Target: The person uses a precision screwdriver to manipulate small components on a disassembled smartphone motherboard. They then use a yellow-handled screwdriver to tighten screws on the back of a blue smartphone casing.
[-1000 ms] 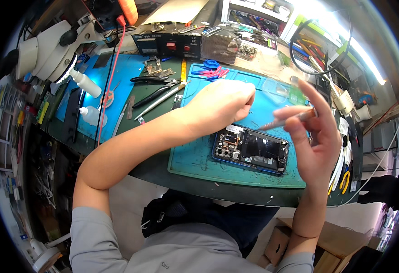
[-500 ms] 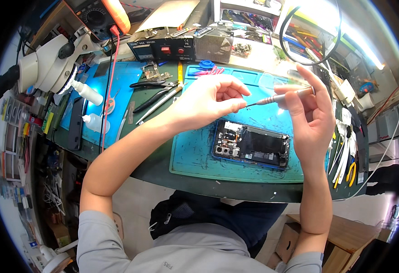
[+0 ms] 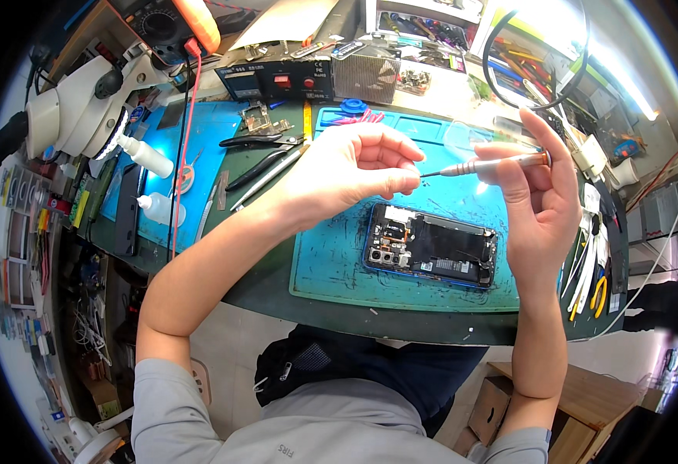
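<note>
An opened phone [image 3: 432, 249] is laid flat on a blue mat [image 3: 331, 290], which is spread over the dark green surface [image 3: 331, 317]. Its inner parts are bared: the half toward three o'clock is filled by a black, rectangular battery [image 3: 456, 241], marked with a pale printed label between four and five o'clock, while the opposite half is crowded with small silvery and copper-toned parts. Round, dark camera lenses [image 3: 386, 256] are set in pale surrounds between eight and nine o'clock, and the frame is edged in blue. Above the phone, toward one o'clock, a slim grey metal screwdriver [image 3: 478, 166] with a coppery end is grasped in the right hand [image 3: 536, 197], its thin dark bit aimed at roughly nine o'clock. The bit's tip is met by the fingertips of the left hand [image 3: 366, 168], toward eleven o'clock from the phone; its fingers are curled, but whether anything is pinched there cannot be told.
</note>
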Available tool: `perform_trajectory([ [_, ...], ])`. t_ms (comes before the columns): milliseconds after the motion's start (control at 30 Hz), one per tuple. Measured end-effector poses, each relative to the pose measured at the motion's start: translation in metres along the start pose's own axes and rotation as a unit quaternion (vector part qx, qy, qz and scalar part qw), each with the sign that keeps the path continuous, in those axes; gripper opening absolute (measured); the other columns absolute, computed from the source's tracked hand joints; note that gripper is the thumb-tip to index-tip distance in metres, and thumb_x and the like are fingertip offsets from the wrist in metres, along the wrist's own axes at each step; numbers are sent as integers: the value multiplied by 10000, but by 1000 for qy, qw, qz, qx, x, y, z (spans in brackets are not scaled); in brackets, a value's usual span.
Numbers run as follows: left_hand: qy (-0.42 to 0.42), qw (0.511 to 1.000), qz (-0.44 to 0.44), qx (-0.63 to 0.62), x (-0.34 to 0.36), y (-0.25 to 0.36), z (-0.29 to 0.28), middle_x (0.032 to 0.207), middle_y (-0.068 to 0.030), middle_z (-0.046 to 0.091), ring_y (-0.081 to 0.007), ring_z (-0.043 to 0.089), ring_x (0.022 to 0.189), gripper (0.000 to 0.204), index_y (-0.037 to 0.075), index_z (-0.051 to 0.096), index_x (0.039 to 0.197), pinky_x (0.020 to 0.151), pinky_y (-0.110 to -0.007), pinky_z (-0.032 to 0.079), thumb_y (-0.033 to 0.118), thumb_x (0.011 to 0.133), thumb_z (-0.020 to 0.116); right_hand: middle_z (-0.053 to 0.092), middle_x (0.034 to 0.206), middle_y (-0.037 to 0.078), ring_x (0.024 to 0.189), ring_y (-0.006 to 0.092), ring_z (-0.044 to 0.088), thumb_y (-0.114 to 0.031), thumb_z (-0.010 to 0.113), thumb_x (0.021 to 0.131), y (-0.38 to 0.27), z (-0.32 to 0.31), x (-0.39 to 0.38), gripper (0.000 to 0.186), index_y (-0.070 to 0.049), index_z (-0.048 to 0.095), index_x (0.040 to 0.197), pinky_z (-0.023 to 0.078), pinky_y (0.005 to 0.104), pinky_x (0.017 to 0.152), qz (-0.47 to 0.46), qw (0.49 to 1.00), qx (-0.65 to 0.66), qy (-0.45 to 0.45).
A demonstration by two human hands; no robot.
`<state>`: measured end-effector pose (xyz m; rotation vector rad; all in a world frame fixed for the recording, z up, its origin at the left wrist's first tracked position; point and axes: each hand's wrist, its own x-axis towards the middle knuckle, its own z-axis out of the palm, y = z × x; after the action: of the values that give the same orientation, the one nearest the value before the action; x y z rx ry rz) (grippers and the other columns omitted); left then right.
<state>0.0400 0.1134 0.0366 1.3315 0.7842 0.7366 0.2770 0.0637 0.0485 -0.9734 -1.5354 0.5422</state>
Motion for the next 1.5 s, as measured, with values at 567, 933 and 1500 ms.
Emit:
perform_trajectory([
  [567,2,997,34,66,-16,-3,8,1038,-81,752,-126,724,966,254,-6,678,1163,865,-280,589,46,930,766,768,946,123,822,146,753,-1,708,950,-3,1,-6,394,15,587,1325,584,268,784,-83,993,-68,-48],
  [933,-76,946,101,297,-39,-13,13,1180,-60,760,-256,664,1108,428,52,654,1323,975,-390,543,-37,905,658,714,859,110,737,256,710,13,706,883,-13,4,-4,401,-23,667,1280,562,339,664,-156,960,-147,-181],
  [1500,-80,943,121,298,-37,-13,9,1118,-122,729,-284,695,1081,337,34,656,1292,943,-380,537,10,957,650,760,949,130,809,269,750,54,679,888,-16,3,-1,369,2,652,1252,581,349,719,-179,940,-110,-268],
])
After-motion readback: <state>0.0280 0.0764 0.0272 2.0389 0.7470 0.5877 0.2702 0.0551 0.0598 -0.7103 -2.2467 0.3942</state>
